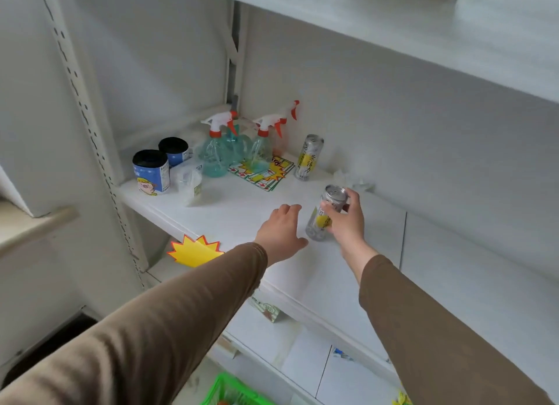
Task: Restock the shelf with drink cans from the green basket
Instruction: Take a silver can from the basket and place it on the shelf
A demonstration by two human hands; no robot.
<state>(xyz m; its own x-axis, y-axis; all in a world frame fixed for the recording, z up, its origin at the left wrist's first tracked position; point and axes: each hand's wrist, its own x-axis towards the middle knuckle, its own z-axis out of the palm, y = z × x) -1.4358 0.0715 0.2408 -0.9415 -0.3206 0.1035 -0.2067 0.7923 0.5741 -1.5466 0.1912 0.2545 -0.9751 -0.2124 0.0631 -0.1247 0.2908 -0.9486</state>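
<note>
My right hand (348, 220) grips a silver can with a yellow lemon label (323, 217), tilted, its base at the white shelf board (236, 211). My left hand (279, 232) hovers flat and empty just left of that can, fingers relaxed. A second silver and yellow can (309, 157) stands upright at the back of the same shelf, near the wall. A corner of the green basket (225, 389) shows at the bottom edge, below the shelves.
Two spray bottles (217, 147) with red and white triggers, two black rolls in blue wrappers (150, 171), a clear packet and printed price cards (263, 171) fill the shelf's back left. A yellow starburst tag (195, 250) hangs at the shelf edge. Another shelf hangs above.
</note>
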